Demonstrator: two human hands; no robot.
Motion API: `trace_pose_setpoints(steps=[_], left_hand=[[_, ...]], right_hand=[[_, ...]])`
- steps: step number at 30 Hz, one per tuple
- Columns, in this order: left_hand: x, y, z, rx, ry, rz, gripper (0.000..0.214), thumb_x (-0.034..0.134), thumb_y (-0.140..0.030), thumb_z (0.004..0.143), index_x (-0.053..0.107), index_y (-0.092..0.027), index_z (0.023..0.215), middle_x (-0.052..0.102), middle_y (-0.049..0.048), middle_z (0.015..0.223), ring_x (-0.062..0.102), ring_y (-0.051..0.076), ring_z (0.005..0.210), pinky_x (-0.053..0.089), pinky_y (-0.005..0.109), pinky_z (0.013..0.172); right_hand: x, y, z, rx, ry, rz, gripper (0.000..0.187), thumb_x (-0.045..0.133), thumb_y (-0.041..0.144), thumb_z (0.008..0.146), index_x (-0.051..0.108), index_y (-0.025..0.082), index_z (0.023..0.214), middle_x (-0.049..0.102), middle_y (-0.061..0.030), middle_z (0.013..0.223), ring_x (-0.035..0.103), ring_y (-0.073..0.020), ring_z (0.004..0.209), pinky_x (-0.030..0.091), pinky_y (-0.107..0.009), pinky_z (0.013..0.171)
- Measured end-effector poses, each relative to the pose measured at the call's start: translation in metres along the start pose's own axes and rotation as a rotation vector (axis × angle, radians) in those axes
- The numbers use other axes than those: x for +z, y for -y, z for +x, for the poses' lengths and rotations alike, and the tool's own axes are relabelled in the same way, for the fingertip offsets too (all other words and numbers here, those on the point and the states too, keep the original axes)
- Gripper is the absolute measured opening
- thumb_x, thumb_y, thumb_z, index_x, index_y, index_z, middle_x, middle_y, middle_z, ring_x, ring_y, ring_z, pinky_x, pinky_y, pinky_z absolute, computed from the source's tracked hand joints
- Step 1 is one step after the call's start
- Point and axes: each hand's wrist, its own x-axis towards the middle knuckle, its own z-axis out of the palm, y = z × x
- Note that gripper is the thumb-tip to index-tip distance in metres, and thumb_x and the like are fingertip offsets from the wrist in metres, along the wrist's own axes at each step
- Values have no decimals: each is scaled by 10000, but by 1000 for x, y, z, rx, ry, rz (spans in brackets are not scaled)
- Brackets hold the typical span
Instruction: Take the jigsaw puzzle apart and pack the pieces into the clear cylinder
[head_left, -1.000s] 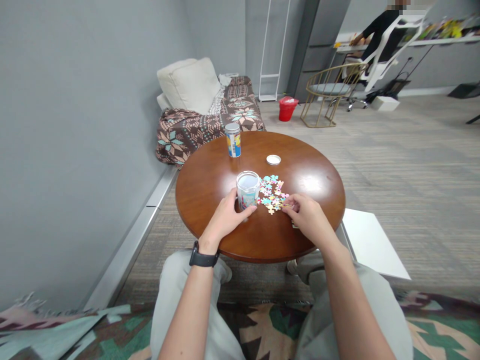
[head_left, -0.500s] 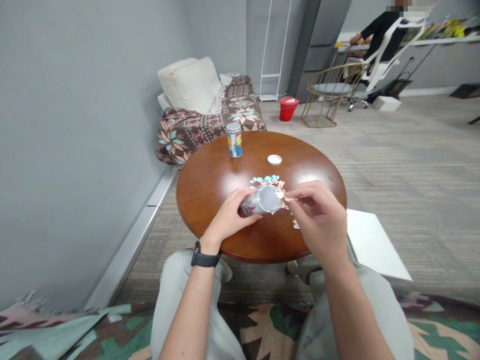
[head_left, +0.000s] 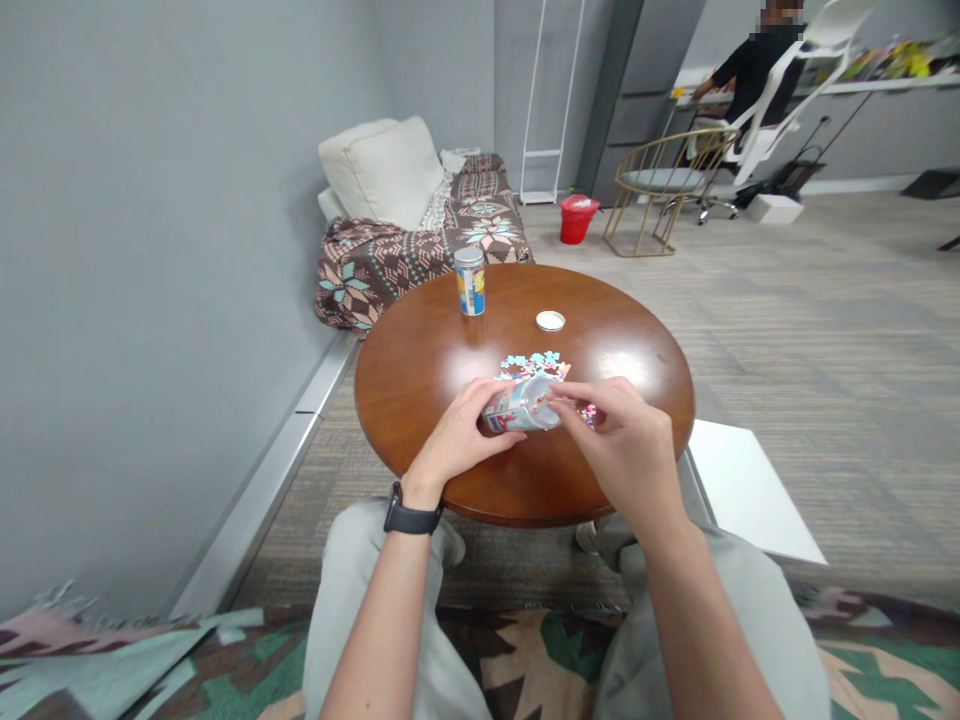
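Observation:
My left hand (head_left: 459, 432) is wrapped round a printed can (head_left: 510, 408) that lies tilted over the table, its open mouth facing right. At that mouth, the thumb and fingers of my right hand (head_left: 626, 440) are pinched together on a jigsaw puzzle piece, mostly hidden by the fingertips. Loose puzzle pieces (head_left: 536, 362) in pale blue, pink and white lie just behind the can. A few more pink pieces (head_left: 589, 412) show beside my right fingers. The can and my hands hide part of the pile.
On the round wooden table (head_left: 420, 370) stand a second, lidded can (head_left: 471, 285) and, to its right, a round lid (head_left: 550, 321). A white board (head_left: 754, 490) is low at the right. Behind are a covered couch (head_left: 480, 225), a red bin (head_left: 577, 218) and a seated person (head_left: 761, 80).
My right hand has moved left, bringing its pinched fingertips from beside the can's rim into its mouth. My left hand still holds the can in nearly the same place.

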Motion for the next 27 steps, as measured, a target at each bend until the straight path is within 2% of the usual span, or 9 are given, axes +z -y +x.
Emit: trace_pose_setpoints(steps=[3, 6, 11, 15, 17, 20, 23, 27], left_hand=[[0, -1, 0, 0, -1, -8, 539, 751, -330, 785, 543, -247, 1275, 589, 64, 1275, 551, 245, 1201, 434, 392, 1068], [0, -3, 0, -14, 5, -11, 517, 743, -324, 788, 549, -234, 1259, 594, 68, 1265, 563, 243, 1177, 445, 386, 1048], [2, 0, 1, -114, -21, 8, 498, 723, -349, 796, 548, -197, 1236, 623, 84, 1228, 586, 255, 1137, 457, 389, 1015], [5, 5, 1, -196, -62, -36, 458, 656, -389, 848, 530, -190, 1240, 638, 96, 1249, 601, 260, 1133, 455, 392, 1006], [6, 6, 1, -206, -75, -50, 459, 650, -392, 851, 525, -192, 1245, 638, 100, 1257, 601, 262, 1140, 448, 396, 1013], [6, 7, 1, -209, -67, -51, 456, 645, -401, 853, 527, -188, 1238, 630, 111, 1272, 595, 267, 1155, 442, 405, 1025], [6, 7, 1, -214, -60, -46, 458, 636, -418, 858, 524, -188, 1237, 627, 117, 1271, 598, 268, 1146, 449, 413, 1017], [6, 8, 1, -213, -63, -40, 479, 641, -410, 853, 512, -187, 1257, 628, 116, 1258, 602, 265, 1130, 448, 428, 1016]], right_hand=[[0, 1, 0, 57, -5, 27, 185, 647, 283, 864, 741, 257, 1022, 735, -39, 869, 615, -173, 700, 530, -317, 673], [-1, 2, 1, 67, 8, 40, 160, 638, 306, 869, 736, 242, 979, 722, -39, 864, 602, -161, 676, 523, -309, 659], [-9, -1, 7, 68, -4, 45, 176, 578, 335, 907, 704, 220, 946, 700, -66, 962, 643, -177, 787, 530, -301, 675], [-15, -26, 3, 147, 123, -67, 230, 553, 380, 915, 703, 213, 967, 688, -77, 968, 657, -202, 820, 542, -333, 722], [-14, -43, -3, 173, 211, -166, 280, 590, 407, 886, 699, 204, 1046, 677, -93, 1001, 663, -231, 864, 540, -384, 817], [-4, -64, -13, 157, 317, -247, 428, 665, 408, 829, 649, 203, 1205, 656, -115, 1106, 639, -287, 1015, 507, -442, 934], [13, -73, -18, 120, 309, -278, 514, 719, 406, 785, 628, 207, 1250, 629, -127, 1136, 612, -307, 1042, 504, -471, 934], [34, -76, -17, 75, 241, -253, 287, 673, 348, 832, 699, 204, 1078, 607, -113, 1062, 597, -277, 977, 506, -472, 905]])
